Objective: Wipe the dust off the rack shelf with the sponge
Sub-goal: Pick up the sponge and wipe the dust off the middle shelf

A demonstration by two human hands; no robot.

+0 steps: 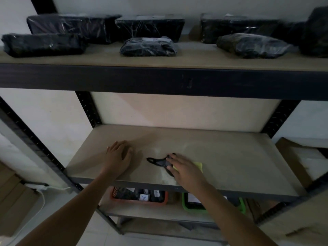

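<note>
The left hand [120,155] lies flat on the tan board of the middle rack shelf [221,157], fingers loose and a little bent, holding nothing. The right hand [184,168] presses from above on a yellow-green rectangular sponge [198,165], with the fingers spread over it; only one corner of the sponge shows past the hand. The fingertips of this hand also touch a small black object with a thin curved loop [157,161], which lies on the board between the two hands. I cannot tell what this object is.

Both hands are near the front edge of the shelf, in its left half. To the right of the sponge the board is bare up to the black metal upright [282,116]. The upper shelf [159,59] carries black plastic-wrapped parcels [148,47].
</note>
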